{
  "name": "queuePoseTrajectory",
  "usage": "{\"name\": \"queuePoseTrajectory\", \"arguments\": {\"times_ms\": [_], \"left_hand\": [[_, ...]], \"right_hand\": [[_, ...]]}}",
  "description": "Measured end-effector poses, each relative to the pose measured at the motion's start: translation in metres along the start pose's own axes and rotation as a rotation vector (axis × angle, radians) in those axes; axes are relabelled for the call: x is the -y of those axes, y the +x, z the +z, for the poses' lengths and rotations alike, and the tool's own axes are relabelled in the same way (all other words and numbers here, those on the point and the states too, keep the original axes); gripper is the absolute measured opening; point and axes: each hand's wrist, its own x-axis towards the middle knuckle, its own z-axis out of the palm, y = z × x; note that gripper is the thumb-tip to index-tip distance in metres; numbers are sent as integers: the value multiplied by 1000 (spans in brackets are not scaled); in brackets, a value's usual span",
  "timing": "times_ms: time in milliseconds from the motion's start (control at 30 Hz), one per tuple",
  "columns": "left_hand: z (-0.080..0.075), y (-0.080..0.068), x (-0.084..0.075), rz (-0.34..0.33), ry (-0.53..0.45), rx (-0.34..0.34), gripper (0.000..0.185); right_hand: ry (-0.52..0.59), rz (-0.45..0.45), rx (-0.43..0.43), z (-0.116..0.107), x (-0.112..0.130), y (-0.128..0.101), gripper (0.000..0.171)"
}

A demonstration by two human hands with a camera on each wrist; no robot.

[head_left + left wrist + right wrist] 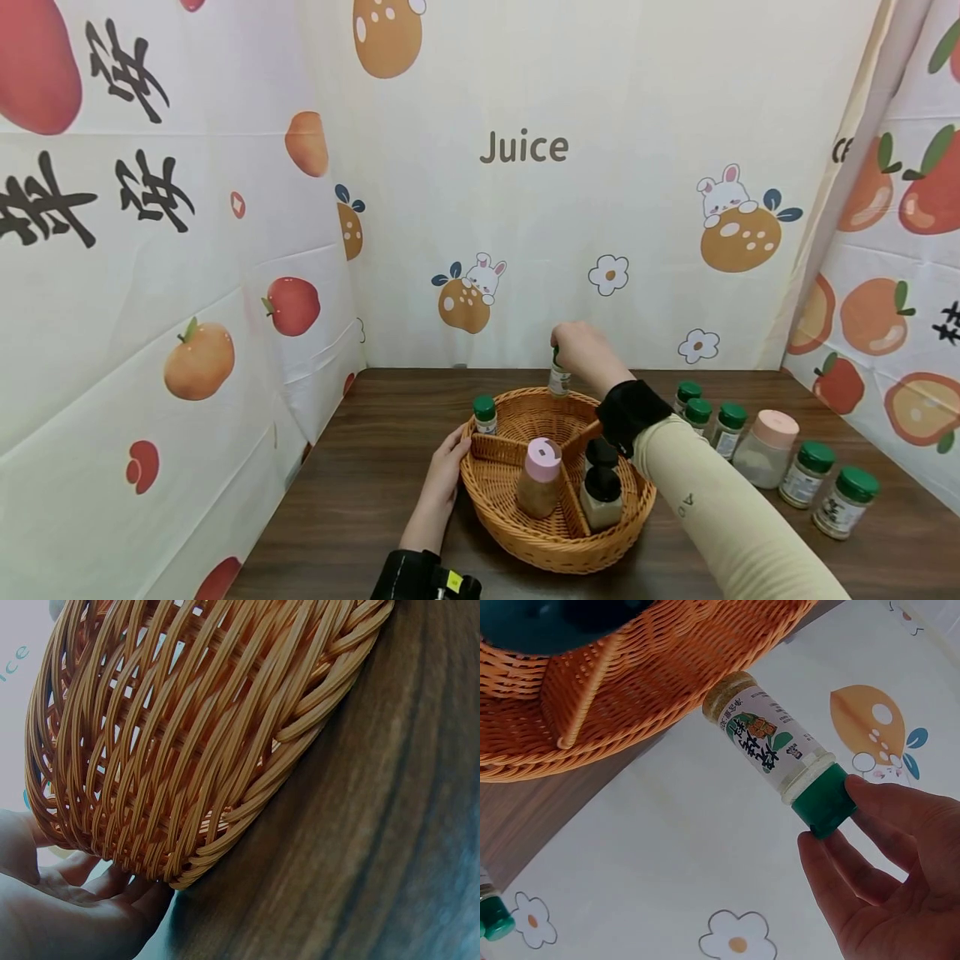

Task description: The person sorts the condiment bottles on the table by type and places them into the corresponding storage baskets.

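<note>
A dark wooden counter [360, 467] stands in a booth of fruit-printed cloth, and on it sits a round wicker basket [517, 533] split by wicker dividers. The green-capped spice jar [558, 377] hangs just above the basket's far rim, pinched by its cap in the right hand [581, 346], whose fingers curl round the lid; the jar's body is free below. To seat it well, I judge the jar should come down upright into the far compartment, clear of the rim and of the divider, with the grip on the cap loosened only once the base rests on the weave. The left hand [447, 467] lies against the basket's left wall with fingers fairly straight, touching rather than clasping; steady pressure there should keep the basket from sliding. Inside stand another green-capped jar [485, 414] at the far left, a pink-lidded shaker [540, 479] in the near section and two black-capped bottles [600, 487] to its right. On the counter to the right stands a row of green-capped jars [806, 473] and a pink-lidded jar [765, 448]. The right wrist view shows the jar's label and fingertips on the cap, hidden from the head; the left wrist view shows the fingers under the basket's curved wall.
</note>
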Motion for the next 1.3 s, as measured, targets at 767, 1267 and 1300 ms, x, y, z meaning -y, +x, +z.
{"name": "queuePoseTrajectory", "arguments": {"times_ms": [767, 1267, 1300], "left_hand": [[-2, 1, 1, -5, -4, -9, 50], [0, -2, -1, 0, 1, -10, 50], [0, -2, -1, -4, 1, -11, 50]], "right_hand": [[-25, -39, 21, 15, 47, 7, 19], [-20, -65, 27, 26, 62, 13, 18], [-23, -65, 26, 27, 62, 14, 17]]}}
